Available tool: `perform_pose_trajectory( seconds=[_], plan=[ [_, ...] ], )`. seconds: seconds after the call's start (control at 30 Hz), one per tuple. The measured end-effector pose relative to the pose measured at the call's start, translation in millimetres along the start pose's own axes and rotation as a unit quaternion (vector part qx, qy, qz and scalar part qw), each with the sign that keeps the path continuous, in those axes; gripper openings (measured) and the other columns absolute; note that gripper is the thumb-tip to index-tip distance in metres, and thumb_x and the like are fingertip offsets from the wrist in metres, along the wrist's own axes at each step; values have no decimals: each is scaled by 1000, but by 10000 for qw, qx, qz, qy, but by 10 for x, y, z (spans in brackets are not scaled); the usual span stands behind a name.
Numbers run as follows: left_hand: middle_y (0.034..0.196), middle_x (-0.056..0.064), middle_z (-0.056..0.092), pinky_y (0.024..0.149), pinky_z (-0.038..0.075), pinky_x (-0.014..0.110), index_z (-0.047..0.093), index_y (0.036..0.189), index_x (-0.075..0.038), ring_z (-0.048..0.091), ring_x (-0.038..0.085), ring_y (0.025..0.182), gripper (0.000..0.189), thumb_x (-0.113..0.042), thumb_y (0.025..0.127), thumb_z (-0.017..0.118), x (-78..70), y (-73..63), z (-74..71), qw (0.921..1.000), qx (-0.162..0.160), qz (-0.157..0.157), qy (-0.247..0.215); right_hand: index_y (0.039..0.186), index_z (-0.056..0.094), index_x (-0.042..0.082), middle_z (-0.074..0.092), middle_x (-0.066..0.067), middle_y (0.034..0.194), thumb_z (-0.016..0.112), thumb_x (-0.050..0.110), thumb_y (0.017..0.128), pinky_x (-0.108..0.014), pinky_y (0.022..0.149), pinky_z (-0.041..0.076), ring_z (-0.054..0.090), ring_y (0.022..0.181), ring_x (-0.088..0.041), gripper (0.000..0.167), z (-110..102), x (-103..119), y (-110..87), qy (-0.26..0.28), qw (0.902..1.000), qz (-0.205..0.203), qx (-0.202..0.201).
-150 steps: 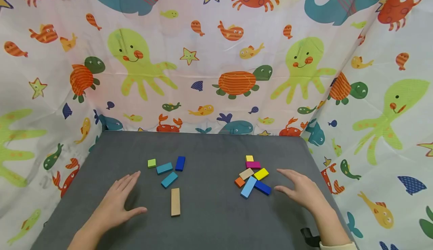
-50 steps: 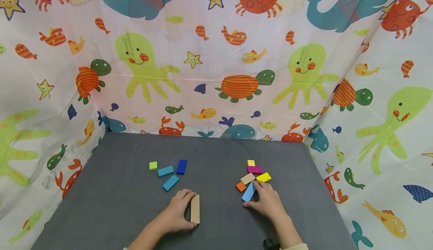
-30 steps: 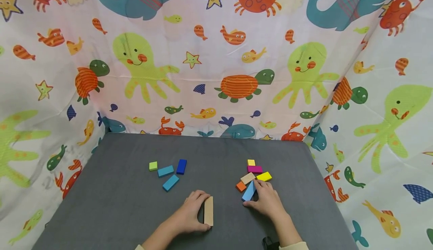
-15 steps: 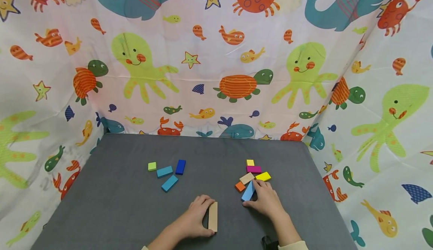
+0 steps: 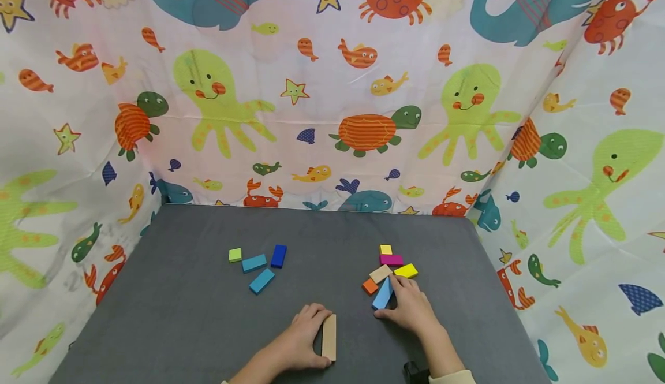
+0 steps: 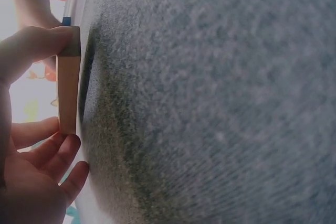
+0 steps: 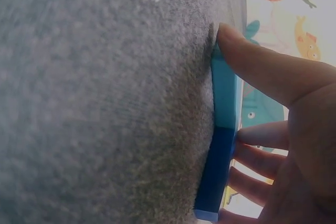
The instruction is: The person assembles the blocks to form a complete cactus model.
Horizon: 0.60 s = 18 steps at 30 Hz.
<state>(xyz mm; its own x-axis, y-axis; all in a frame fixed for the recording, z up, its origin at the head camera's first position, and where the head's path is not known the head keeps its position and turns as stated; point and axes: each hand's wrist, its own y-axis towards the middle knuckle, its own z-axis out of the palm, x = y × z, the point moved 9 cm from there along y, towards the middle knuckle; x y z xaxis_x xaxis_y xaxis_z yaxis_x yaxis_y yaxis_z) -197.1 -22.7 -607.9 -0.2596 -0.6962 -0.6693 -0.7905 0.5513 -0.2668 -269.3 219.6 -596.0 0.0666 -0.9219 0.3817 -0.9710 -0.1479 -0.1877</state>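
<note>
My left hand [image 5: 303, 338] pinches a long plain wooden block [image 5: 329, 338] by its two ends, thumb at the near end and fingertips at the far end. In the left wrist view the wooden block [image 6: 68, 93] is close over the grey cloth, above a dark shadow. My right hand [image 5: 410, 306] grips a light blue block [image 5: 382, 294] lengthwise, its thumb on the near end. The right wrist view has a dark blue block [image 7: 214, 177] end to end with the light blue block [image 7: 224, 93], fingers behind it; in the head view the hand hides this dark one.
Beyond the right hand lie a wooden block [image 5: 381, 273], an orange block [image 5: 370, 286], a yellow block [image 5: 406, 271], a magenta block [image 5: 391, 260] and a small yellow block [image 5: 385, 249]. At left are a green block [image 5: 235, 255], two teal blocks [image 5: 262, 282] and a dark blue block [image 5: 279, 256].
Both hands were apart from the blocks at first. The left took the wooden block and moved it right, lately also nearer me. The right reached in, gripped the light blue block and has stayed there.
</note>
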Motion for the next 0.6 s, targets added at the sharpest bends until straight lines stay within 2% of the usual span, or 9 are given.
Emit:
perform_pose_trajectory(
  seconds=[0.3, 0.6],
  plan=[
    [144, 4, 50, 108, 43, 53, 52, 152, -13, 47, 21, 125, 89, -44, 80, 92, -8, 6, 27, 9997, -82, 209, 69, 158, 46, 0, 49, -24, 157, 94, 55, 75, -72, 109, 40, 45, 141, -46, 110, -6, -6, 5, 28, 10000, 27, 51],
    [148, 1, 49, 112, 42, 54, 49, 157, -16, 46, 21, 131, 96, -50, 79, 92, 32, 4, 59, 9997, -57, -13, 255, 154, 51, -1, 53, -25, 152, 95, 49, 75, -70, 109, 42, 49, 138, -45, 104, -45, 13, 0, 71, 9999, 26, -115]
  ],
)
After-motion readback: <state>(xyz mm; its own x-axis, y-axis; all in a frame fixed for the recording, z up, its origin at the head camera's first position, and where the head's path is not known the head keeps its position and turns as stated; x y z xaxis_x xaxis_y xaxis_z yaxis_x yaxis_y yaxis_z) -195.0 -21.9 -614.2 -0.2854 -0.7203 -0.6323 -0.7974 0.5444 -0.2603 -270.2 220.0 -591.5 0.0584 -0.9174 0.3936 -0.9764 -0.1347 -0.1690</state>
